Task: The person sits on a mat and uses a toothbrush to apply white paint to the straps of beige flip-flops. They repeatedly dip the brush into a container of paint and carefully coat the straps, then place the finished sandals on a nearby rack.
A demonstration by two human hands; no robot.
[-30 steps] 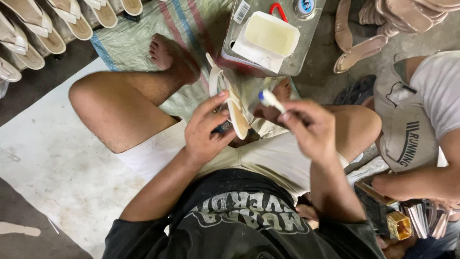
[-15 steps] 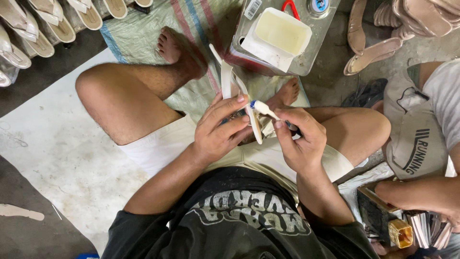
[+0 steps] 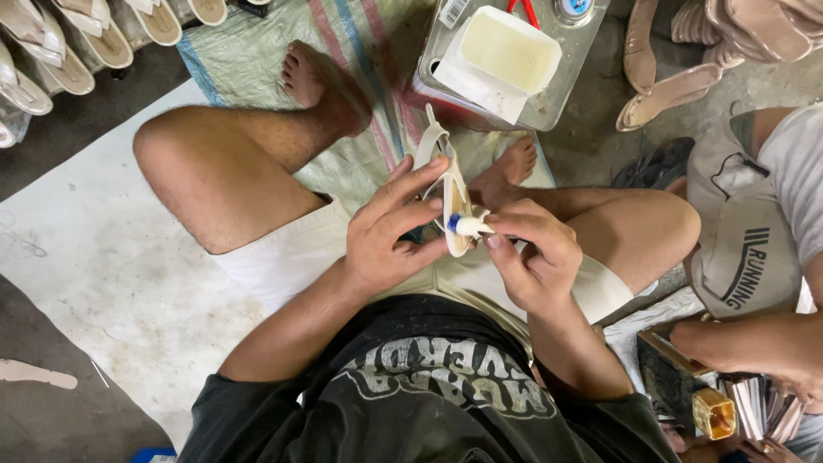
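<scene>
- Above the seated person's lap, the left hand (image 3: 390,231) half-closes around a cream strappy sandal (image 3: 447,197), fingers spread along its side and thumb underneath, holding it on edge.
- Just beside it, the right hand (image 3: 536,257) curls tightly, pinching a small white brush with a blue collar (image 3: 467,225) whose tip touches the sandal's insole.
- Beyond the sandal, on a striped woven mat (image 3: 257,60), stands a metal tin (image 3: 557,86) holding a white tub of pale glue (image 3: 501,51).
- Rows of cream sandals (image 3: 60,47) lie at top left.
- Another person's arm (image 3: 746,343) reaches in at right, well apart.
</scene>
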